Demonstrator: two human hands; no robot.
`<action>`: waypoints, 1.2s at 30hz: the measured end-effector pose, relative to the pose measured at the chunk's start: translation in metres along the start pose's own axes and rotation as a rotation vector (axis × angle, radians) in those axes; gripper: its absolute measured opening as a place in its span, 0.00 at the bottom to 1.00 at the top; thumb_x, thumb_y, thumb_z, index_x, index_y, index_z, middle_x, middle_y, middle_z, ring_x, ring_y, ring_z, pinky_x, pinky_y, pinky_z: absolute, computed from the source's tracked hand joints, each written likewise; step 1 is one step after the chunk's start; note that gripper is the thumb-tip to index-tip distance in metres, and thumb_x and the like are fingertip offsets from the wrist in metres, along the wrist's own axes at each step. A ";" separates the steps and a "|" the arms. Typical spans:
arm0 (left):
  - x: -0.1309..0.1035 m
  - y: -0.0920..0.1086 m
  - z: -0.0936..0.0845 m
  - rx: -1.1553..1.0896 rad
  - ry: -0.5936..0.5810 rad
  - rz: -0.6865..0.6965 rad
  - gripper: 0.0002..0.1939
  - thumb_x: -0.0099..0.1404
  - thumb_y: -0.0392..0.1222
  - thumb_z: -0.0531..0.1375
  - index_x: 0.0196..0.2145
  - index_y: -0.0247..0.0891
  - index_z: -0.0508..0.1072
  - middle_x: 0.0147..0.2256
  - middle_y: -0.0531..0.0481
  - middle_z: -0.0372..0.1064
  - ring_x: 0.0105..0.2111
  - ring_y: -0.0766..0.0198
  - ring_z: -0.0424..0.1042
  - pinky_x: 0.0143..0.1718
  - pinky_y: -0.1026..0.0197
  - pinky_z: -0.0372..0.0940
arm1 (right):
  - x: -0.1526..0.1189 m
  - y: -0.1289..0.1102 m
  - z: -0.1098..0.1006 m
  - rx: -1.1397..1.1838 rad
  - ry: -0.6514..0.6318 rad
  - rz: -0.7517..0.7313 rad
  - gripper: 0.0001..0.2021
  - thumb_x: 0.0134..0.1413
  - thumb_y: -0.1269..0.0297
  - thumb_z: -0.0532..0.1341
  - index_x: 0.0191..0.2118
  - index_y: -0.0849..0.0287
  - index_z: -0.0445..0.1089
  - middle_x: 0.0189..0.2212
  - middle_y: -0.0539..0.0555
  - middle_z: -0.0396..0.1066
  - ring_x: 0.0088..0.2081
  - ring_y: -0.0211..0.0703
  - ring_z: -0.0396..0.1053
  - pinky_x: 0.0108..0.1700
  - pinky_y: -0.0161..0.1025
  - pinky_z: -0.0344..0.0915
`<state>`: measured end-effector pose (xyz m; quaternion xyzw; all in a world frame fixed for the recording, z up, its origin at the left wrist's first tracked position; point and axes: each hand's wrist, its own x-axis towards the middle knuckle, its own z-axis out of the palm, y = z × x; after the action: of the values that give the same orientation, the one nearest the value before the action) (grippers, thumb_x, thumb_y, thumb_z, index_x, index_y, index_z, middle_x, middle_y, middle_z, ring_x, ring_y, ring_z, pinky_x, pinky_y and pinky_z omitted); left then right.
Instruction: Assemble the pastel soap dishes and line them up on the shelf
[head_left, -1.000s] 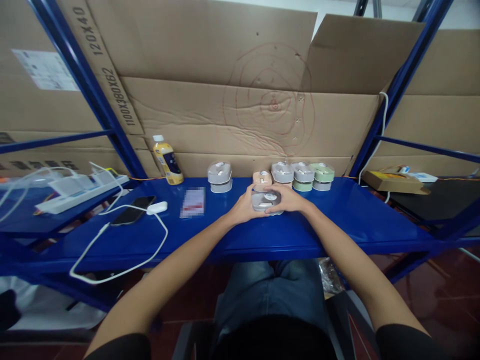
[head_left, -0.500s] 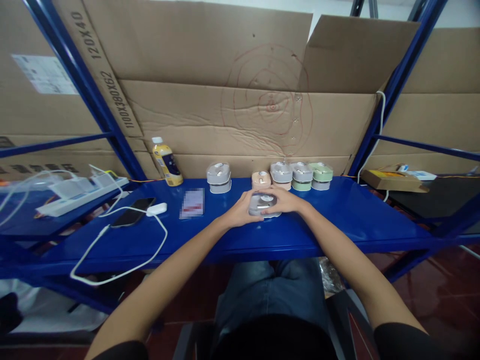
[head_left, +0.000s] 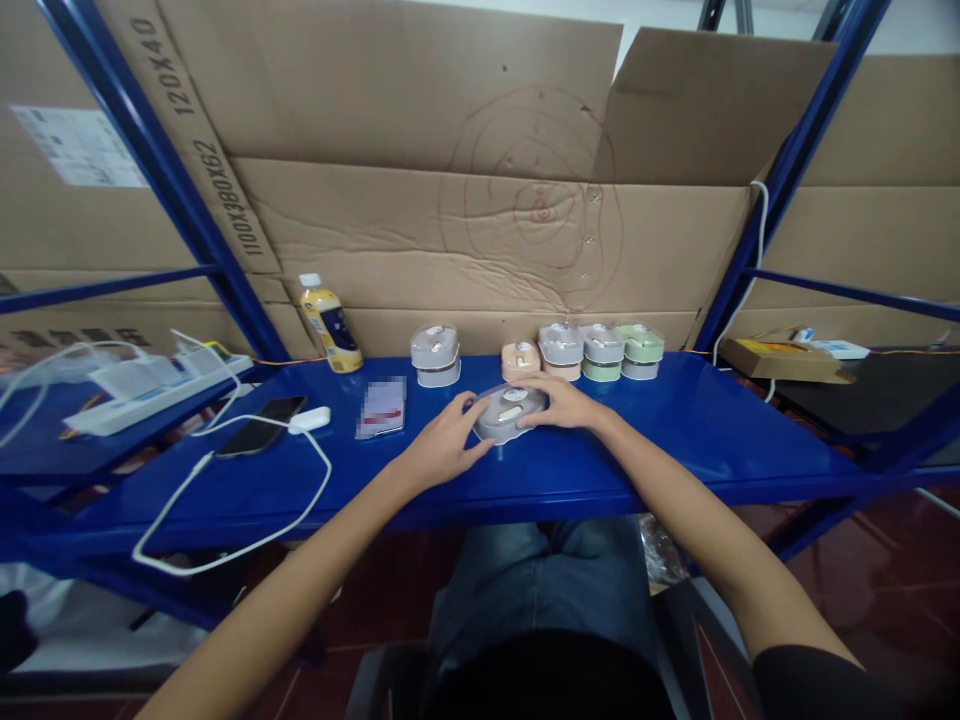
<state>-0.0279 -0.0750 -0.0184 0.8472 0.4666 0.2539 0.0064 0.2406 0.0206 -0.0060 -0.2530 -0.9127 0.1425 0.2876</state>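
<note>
Grey box (head_left: 510,409), blue table (head_left: 697,430), red-ringed brown cardboard (head_left: 480,230)

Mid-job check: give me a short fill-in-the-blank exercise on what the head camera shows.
1. The grey box is ____ the left hand and the right hand.
2. The cap on the yellow bottle is ____.
3. In the rightmost stack, the upper box is ____.
4. The colour of the table is ____.

Missing words: between; white; green; blue.
</note>
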 end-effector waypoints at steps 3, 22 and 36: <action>-0.008 0.001 -0.005 0.123 0.045 0.078 0.26 0.70 0.50 0.60 0.61 0.39 0.65 0.67 0.33 0.57 0.68 0.40 0.59 0.66 0.40 0.59 | 0.003 -0.005 0.008 -0.060 0.043 0.005 0.37 0.51 0.48 0.74 0.64 0.51 0.68 0.65 0.61 0.66 0.67 0.59 0.63 0.68 0.58 0.60; 0.120 -0.036 0.016 0.421 0.059 -0.151 0.19 0.66 0.45 0.62 0.51 0.33 0.75 0.53 0.28 0.71 0.61 0.33 0.60 0.63 0.37 0.51 | 0.002 0.004 0.000 -0.198 0.342 0.218 0.13 0.58 0.58 0.66 0.46 0.58 0.77 0.40 0.57 0.74 0.39 0.48 0.73 0.48 0.49 0.70; 0.126 -0.069 -0.024 0.308 0.341 -0.851 0.40 0.61 0.56 0.68 0.60 0.28 0.60 0.57 0.22 0.63 0.57 0.31 0.69 0.54 0.40 0.67 | 0.003 0.004 -0.003 -0.163 0.326 0.267 0.12 0.59 0.60 0.66 0.45 0.60 0.77 0.41 0.58 0.75 0.42 0.49 0.74 0.50 0.48 0.69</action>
<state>-0.0380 0.0586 0.0388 0.5185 0.7984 0.2919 -0.0921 0.2422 0.0260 -0.0037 -0.4136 -0.8210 0.0623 0.3886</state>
